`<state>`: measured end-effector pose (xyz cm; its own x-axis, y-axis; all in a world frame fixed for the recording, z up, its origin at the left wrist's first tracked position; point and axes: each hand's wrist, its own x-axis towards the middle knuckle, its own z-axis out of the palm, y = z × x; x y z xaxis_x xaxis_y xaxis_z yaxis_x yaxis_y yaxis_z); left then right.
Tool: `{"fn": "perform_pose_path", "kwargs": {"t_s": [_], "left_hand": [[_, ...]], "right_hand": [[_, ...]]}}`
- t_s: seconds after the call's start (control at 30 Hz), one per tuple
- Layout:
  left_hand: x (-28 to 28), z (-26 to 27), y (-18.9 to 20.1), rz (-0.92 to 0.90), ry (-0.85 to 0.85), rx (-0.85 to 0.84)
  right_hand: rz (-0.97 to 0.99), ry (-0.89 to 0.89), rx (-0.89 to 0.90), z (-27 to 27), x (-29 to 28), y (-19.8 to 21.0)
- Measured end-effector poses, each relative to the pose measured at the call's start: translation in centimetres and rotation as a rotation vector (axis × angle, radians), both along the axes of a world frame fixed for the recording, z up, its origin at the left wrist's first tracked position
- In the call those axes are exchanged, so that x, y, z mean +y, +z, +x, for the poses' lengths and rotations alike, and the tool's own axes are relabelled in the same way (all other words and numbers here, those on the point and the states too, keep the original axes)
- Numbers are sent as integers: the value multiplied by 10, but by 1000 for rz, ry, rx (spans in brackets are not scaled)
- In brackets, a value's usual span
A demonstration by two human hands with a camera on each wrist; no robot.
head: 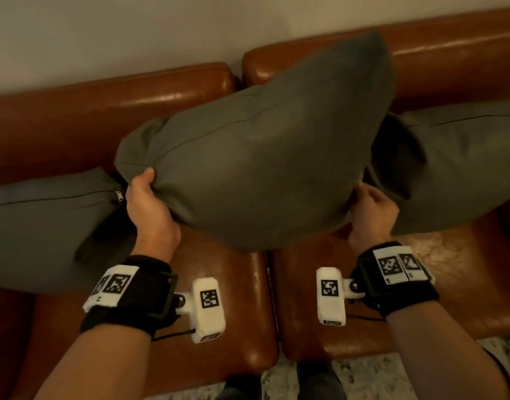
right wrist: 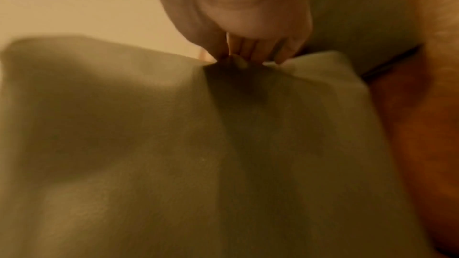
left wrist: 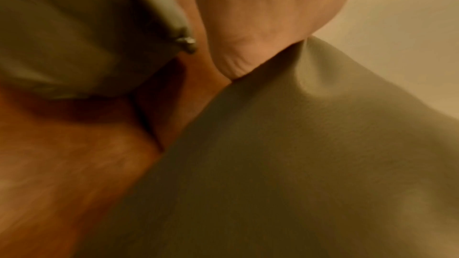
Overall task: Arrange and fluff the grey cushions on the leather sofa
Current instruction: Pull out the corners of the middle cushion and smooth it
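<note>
Head view: middle cushion (head: 256, 157) is gripped at its lower corners by left hand (head: 148, 202) and right hand (head: 372, 210), fingers clamped on fabric.

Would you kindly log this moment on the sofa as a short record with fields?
held item: middle grey cushion, lifted above the seat
left hand: grips the cushion's left lower corner
right hand: pinches the cushion's right lower corner
other cushions: left cushion with zip showing; right cushion; both on the sofa
surface: brown leather sofa
background: pale wall
</note>
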<state>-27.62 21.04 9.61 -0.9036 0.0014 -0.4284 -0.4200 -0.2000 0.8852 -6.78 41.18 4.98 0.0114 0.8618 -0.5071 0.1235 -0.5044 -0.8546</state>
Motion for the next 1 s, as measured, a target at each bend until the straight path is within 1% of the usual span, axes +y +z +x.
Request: {"fn": "perform_pose_path", "kwargs": {"t_s": [0.07, 0.1, 0.17, 0.27, 0.33, 0.43, 0.5, 0.57, 0.7, 0.8, 0.87, 0.93, 0.97, 1.0], "left_hand": [[-6, -3, -14, 22, -1, -90], [-9, -4, -22, -3, -17, -133], [-22, -6, -50, -158, -60, -208], [-46, -7, -99, -379, -265, -354], [-52, 0, -110, -451, -315, -428], [-53, 13, -109, -454, -337, -530], [-48, 12, -107, -465, -350, -542], [-40, 5, -101, -464, -356, -519], [-32, -4, -100, -397, -339, -469], [-32, -6, -98, -402, -264, -366], [-32, -8, -98, -416, -250, -326], [-34, -9, -99, -509, -268, -290], [-34, -7, -96, -587, -287, -252], [-33, -5, -93, -672, -295, -178]], "right_hand": [[228, 19, -108, -8, 1, 15], [321, 40, -149, -14, -1, 22], [481, 78, -196, -26, -10, 33], [749, 163, -214, -53, -29, 48], [878, 221, -191, -71, -39, 54], [1004, 297, -169, -92, -51, 55], [1067, 359, -188, -98, -57, 47], [1063, 430, -233, -98, -65, 31], [944, 594, -277, -97, -82, -6], [825, 563, -162, -101, -81, -4], [776, 545, -135, -104, -72, -1], [738, 594, -173, -104, -62, -2], [712, 624, -204, -104, -58, -5], [687, 646, -228, -102, -54, -7]]}}
